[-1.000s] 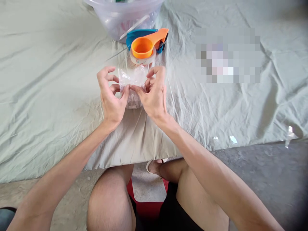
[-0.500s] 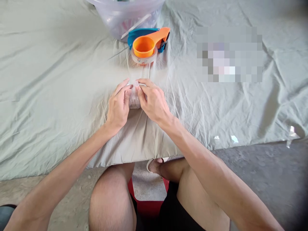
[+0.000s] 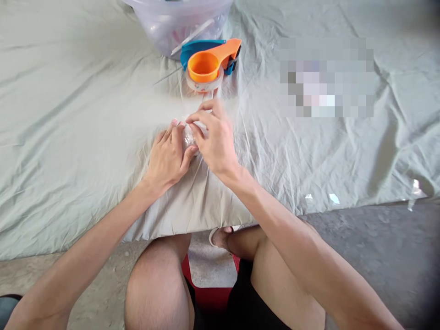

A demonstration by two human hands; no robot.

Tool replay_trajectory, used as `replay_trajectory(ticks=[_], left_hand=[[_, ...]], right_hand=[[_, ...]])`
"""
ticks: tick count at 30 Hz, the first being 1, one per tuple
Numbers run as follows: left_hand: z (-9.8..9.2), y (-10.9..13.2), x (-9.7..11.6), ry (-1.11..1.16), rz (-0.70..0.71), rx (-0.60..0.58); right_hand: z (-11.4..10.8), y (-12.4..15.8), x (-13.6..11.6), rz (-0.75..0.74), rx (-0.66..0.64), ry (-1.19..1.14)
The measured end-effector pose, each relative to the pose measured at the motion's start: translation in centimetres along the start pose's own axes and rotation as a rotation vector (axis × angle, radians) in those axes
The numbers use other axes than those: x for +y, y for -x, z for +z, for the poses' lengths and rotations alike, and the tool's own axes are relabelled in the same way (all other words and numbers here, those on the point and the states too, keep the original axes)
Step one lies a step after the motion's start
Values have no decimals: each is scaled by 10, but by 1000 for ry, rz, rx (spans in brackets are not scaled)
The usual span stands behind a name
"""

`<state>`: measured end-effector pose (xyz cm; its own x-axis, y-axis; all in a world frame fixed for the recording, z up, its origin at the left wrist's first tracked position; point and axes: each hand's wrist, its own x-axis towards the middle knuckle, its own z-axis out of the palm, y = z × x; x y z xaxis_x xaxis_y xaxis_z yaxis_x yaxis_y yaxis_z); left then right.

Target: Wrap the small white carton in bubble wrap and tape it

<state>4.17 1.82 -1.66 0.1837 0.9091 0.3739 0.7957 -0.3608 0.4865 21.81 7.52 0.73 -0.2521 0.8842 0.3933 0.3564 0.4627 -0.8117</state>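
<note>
A small clear plastic bag (image 3: 188, 136) lies pressed on the pale green cloth (image 3: 85, 114), mostly hidden between my hands. My left hand (image 3: 168, 156) rests flat on the cloth with its fingers against the bag's left side. My right hand (image 3: 213, 137) pinches the bag's top from the right with thumb and fingers. Just beyond them, an orange measuring scoop (image 3: 206, 64) sits on a roll of clear tape (image 3: 203, 85).
A blue scoop (image 3: 195, 46) lies behind the orange one, in front of a clear plastic tub (image 3: 178, 20) at the far edge. A blurred patch lies to the right. The cloth's front edge hangs above my knees and the concrete floor (image 3: 378, 247).
The bag was held up and spread between both hands a second ago. Both hands have since come down with it onto the cloth and folded it small.
</note>
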Motion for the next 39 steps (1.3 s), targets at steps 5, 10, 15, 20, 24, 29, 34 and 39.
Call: replay_trajectory(ticks=[5,10,15,20,24,29,34,39], left_hand=[[-9,2,-3,-8,45,-122],[-7,-1,8,174,-160,-143],[13,-1,23,196,-363,-62],[19,0,28,186,-343,-63],[19,1,25,199,-313,-69],[21,5,22,210,-335,40],[6,-5,36,203,-141,237],[9,-24,38,358,-69,135]], right_hand=[[-3,10,2,-91,-145,-38],[1,21,6,4,-197,-212],[17,27,1,129,-91,-295],[28,29,1,133,-35,-276],[31,28,5,46,-30,-199],[32,29,2,64,-22,-144],[33,34,0,110,-19,-75],[32,36,2,25,-57,-15]])
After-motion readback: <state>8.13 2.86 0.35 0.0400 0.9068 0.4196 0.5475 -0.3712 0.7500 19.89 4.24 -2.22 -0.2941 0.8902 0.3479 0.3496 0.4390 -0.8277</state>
